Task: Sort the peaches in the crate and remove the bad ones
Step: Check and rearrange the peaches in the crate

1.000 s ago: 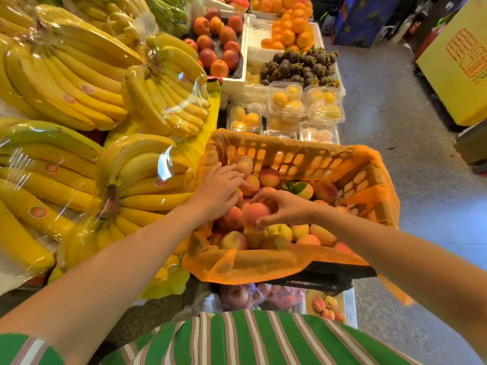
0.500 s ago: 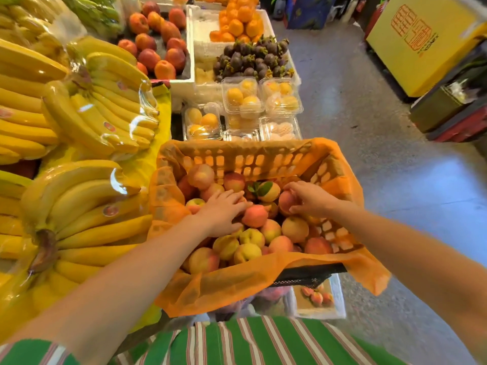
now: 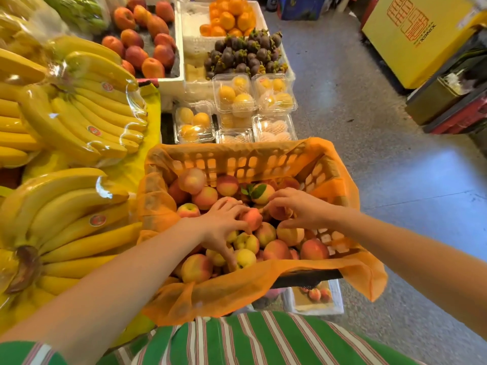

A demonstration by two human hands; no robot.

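Two hands in the crate (image 3: 237, 162): left hand (image 3: 224, 222) spread loose, resting on the peaches (image 3: 274, 250); right hand (image 3: 303, 206), just beside it, curled round one reddish peach (image 3: 276, 213).

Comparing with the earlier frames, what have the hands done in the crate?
The right hand let go of the central peach, moved right and now curls round a right-side peach. The left hand slid from the left side to the middle, resting spread on the peaches. The crate and leafy peach stayed put.
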